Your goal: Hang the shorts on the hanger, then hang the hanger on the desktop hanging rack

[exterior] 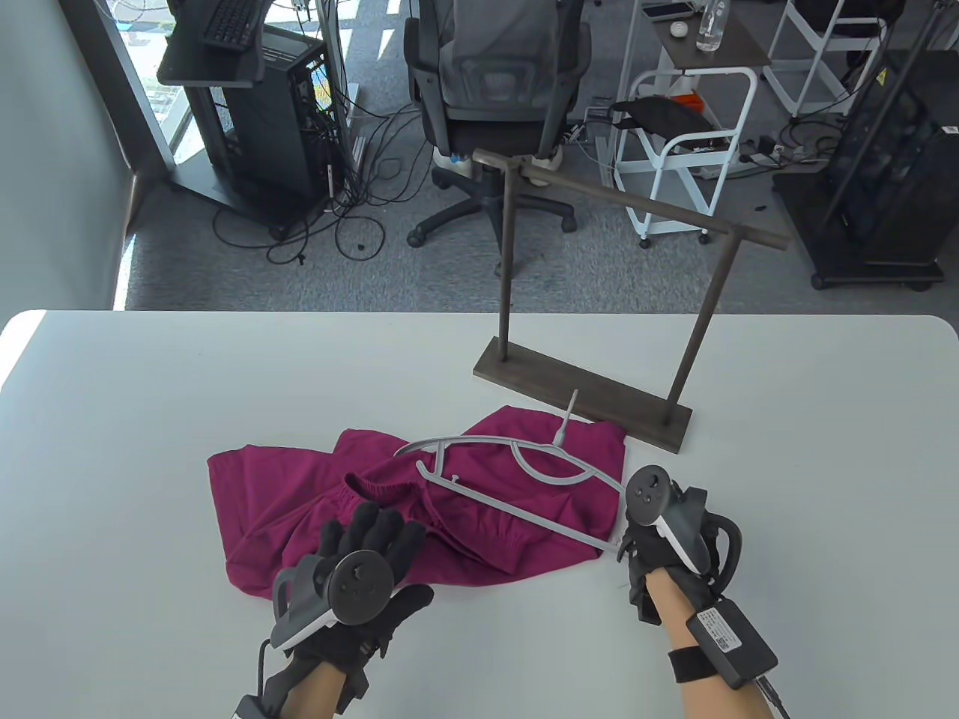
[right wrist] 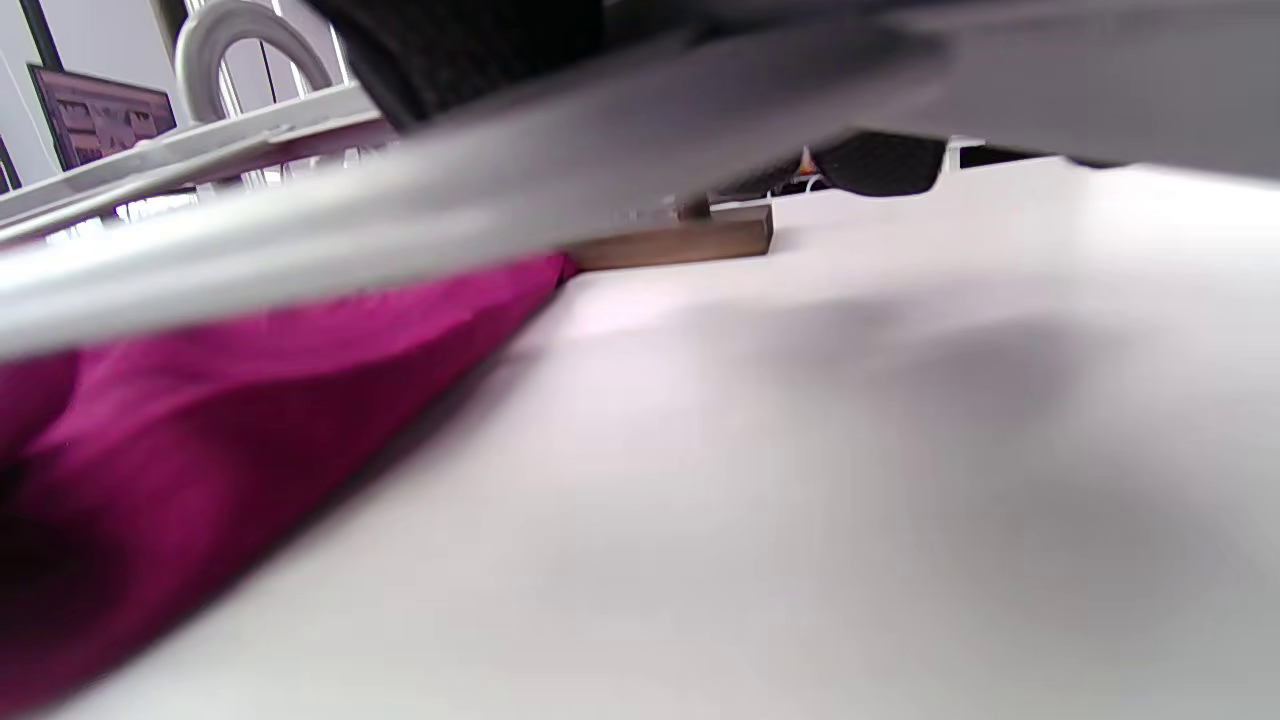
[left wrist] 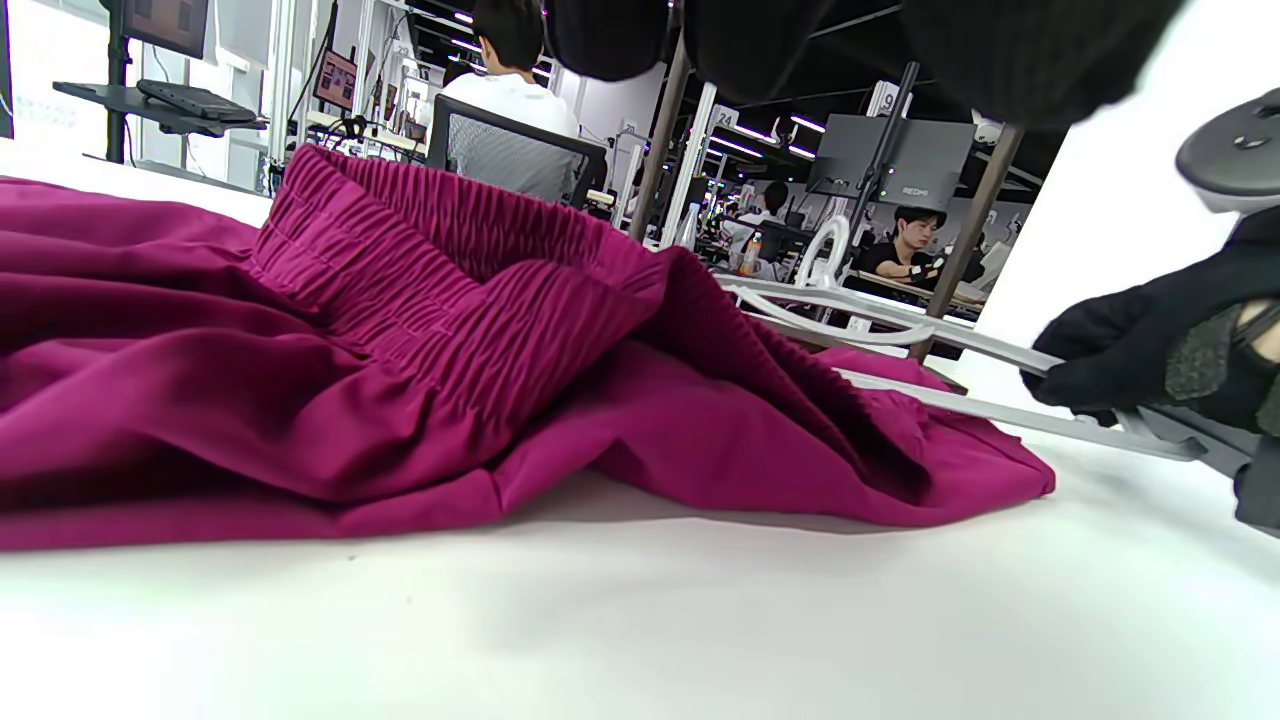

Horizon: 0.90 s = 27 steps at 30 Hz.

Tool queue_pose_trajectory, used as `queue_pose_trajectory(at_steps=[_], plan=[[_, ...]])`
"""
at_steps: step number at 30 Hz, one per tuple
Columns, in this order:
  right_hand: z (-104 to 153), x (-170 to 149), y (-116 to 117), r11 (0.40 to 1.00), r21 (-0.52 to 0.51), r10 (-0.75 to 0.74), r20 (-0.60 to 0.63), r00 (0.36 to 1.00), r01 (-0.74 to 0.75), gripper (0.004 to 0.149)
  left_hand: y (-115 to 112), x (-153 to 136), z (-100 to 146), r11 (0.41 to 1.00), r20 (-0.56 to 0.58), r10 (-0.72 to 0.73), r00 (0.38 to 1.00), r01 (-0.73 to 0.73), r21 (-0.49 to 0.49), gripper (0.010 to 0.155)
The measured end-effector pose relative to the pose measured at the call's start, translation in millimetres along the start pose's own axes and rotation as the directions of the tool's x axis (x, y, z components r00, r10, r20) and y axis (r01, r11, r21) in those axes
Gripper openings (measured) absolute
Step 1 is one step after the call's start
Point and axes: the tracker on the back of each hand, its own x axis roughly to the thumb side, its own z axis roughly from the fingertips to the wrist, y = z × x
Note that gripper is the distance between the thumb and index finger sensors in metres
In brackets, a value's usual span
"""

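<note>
The desk [exterior: 150, 419] carries everything you need. The dark wooden rack [exterior: 599, 247] stands at the far right, its base just beyond the cloth. The magenta shorts [exterior: 300, 487] lie crumpled in the middle, elastic waistband bunched and standing up, as the left wrist view shows. The grey hanger [exterior: 517, 479] lies tilted on top of them, hook pointing toward the rack's base, lower bar running down to your right hand.

What could go wrong: the shorts are not yet on the hanger. If you lift the hanger by its end alone it will likely swing or twist, and the hook sits close enough to the rack's base that it could catch there. The bunched waistband may also slide off the bar if you feed it through unevenly, since the fabric is folded over itself.

Your right hand [exterior: 659, 539] sits at the shorts' right edge, back up, fingers curled round the hanger's right end, so that grip is closed on the hanger. Your left hand [exterior: 359, 562] hovers at the near edge of the shorts, fingers extended toward the waistband, its grip open and holding nothing.
</note>
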Motion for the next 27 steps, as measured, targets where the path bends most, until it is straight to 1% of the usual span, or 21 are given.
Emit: queue_pose_trajectory(at_steps=[3, 7, 13, 16, 19, 25, 27], plan=[[2.8, -2.3, -10.9, 0.996, -0.064, -0.065, 0.002, 0.998, 0.065, 0.049, -0.3, -1.0, -0.6, 1.000, -0.006, 0.007, 1.000, -0.007, -0.002, 0.084], [6.6, -5.8, -23.5, 0.983, -0.099, -0.151, 0.026, 0.988, 0.153, 0.049, 0.4, -2.7, -0.5, 1.000, -0.019, 0.010, 1.000, -0.010, -0.001, 0.084], [13.6, -9.5, -37.5, 0.957, -0.070, -0.278, 0.064, 0.959, 0.282, 0.049, 1.8, -11.9, 0.2, 0.999, -0.047, 0.040, 0.998, -0.040, 0.009, 0.084], [18.1, -11.0, -43.3, 0.941, -0.053, -0.330, 0.089, 0.940, 0.336, 0.049, 7.0, -20.5, 3.3, 0.996, -0.071, 0.070, 0.995, -0.066, 0.056, 0.083], [21.3, -12.4, -49.1, 0.927, -0.051, -0.364, 0.114, 0.924, 0.372, 0.049, 13.1, -30.4, 8.0, 0.989, -0.108, 0.095, 0.990, -0.081, 0.126, 0.081], [25.0, -16.4, -63.4, 0.888, -0.075, -0.440, 0.153, 0.885, 0.454, 0.049, 21.6, -45.2, 16.4, 0.968, -0.178, 0.130, 0.975, -0.086, 0.235, 0.070], [25.8, -18.2, -68.5, 0.874, -0.084, -0.461, 0.162, 0.872, 0.478, 0.049, 25.0, -48.2, 16.7, 0.962, -0.197, 0.116, 0.974, -0.062, 0.264, 0.067]])
